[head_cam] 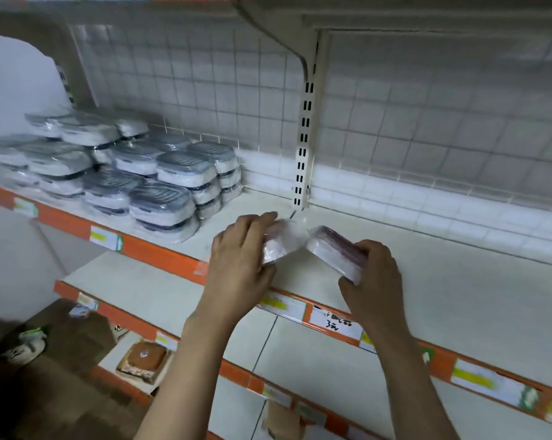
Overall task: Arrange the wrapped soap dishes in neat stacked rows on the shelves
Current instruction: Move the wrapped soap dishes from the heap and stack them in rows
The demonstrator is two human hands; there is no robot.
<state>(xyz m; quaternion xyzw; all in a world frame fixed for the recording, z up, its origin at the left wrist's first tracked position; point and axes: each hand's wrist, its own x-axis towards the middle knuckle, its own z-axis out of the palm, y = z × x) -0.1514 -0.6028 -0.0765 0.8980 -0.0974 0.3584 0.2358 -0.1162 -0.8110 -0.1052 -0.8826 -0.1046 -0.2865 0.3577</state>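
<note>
Stacked rows of wrapped grey-and-white soap dishes (160, 182) fill the left part of the white shelf (427, 265). To their right, above the shelf's front edge, my left hand (239, 258) grips one wrapped pink-and-white soap dish (281, 241), its fingers over the top. Beside it, my right hand (376, 281) holds a second wrapped pink soap dish (335, 249), tilted, with the thumb underneath. The two pink dishes nearly touch at their inner ends.
A slotted white upright (303, 147) stands at the back behind my hands. The shelf has an orange front strip with price labels (335, 322). A lower shelf (160, 296) lies beneath. A cardboard box (74, 331) sits at bottom left, and a brown packet (143, 360) below.
</note>
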